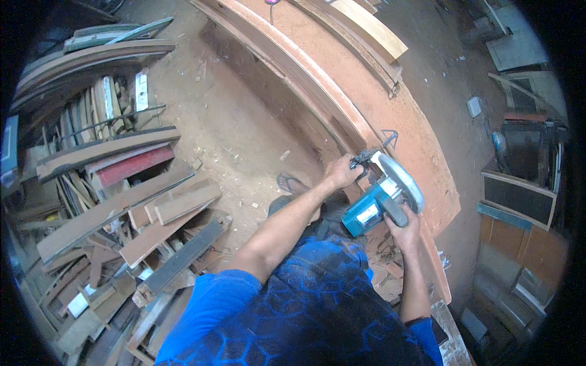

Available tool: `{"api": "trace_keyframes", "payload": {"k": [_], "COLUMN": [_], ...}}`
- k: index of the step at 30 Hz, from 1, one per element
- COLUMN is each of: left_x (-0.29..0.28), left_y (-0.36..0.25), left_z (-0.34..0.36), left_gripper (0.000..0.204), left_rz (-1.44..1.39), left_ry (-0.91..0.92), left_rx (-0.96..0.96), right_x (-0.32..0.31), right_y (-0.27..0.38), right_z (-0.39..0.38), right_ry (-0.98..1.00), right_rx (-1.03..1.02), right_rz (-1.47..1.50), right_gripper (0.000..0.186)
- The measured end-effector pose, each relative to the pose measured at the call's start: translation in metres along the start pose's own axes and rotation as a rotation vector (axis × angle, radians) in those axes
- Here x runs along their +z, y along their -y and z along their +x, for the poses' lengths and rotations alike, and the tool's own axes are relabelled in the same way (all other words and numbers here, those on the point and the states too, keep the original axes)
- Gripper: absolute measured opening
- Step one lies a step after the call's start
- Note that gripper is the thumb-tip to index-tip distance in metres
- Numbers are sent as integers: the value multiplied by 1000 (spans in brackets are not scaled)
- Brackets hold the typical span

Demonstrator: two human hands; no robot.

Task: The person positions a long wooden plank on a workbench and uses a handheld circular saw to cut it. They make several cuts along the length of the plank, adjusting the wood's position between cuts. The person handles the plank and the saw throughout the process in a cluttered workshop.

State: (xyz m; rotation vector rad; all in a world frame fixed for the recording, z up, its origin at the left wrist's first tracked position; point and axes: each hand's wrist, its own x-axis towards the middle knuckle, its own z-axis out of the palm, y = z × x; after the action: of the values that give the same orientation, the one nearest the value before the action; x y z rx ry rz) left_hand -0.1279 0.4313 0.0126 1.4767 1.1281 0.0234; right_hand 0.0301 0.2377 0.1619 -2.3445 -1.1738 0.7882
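Note:
A teal circular saw (pixel 365 211) with a silver blade guard (pixel 408 180) rests at the near end of a long reddish-brown wooden board (pixel 305 76). My right hand (pixel 406 229) is wrapped round its dark rear handle. At the front of the saw, my left hand (pixel 343 172) is closed on the dark part beside the guard. The blade itself is hidden from here. Under the board lies a workbench (pixel 421 134) coated in orange sawdust.
A pale plank (pixel 369 27) and a darker narrow board (pixel 348 36) lie along the bench's far side. Heaps of offcuts and boards (pixel 116 207) fill the floor at left. Framed panels (pixel 519 195) lean at right. My sandalled foot (pixel 292 182) stands beside the bench.

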Motion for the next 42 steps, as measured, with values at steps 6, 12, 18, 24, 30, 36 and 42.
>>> {"api": "trace_keyframes", "payload": {"k": [6,12,18,24,30,36,42], "left_x": [-25,-76,-124,-167,-222,-285,-356], "left_y": [11,29,38,57,58,58,47], "left_z": [18,49,69,101,119,134,150], "left_gripper": [52,55,55,48,53,53,46], "left_rz": [28,4,-19,-82,-82,-78,-80], "left_ry": [32,9,-14,-33,-25,-16,-6], "left_rx": [7,-8,-5,33,25,5,1], "right_x": [15,37,63,79,99,123,147], "right_y": [31,79,108,158,200,245,295], "right_z": [13,56,88,125,157,190,229], "right_ry": [-8,28,33,61,48,37,86], "right_rx": [27,-18,-47,-67,-81,-134,-53], "right_rz": [-23,-11,32,42,4,-23,32], "right_gripper": [31,30,29,28,26,27,29]}}
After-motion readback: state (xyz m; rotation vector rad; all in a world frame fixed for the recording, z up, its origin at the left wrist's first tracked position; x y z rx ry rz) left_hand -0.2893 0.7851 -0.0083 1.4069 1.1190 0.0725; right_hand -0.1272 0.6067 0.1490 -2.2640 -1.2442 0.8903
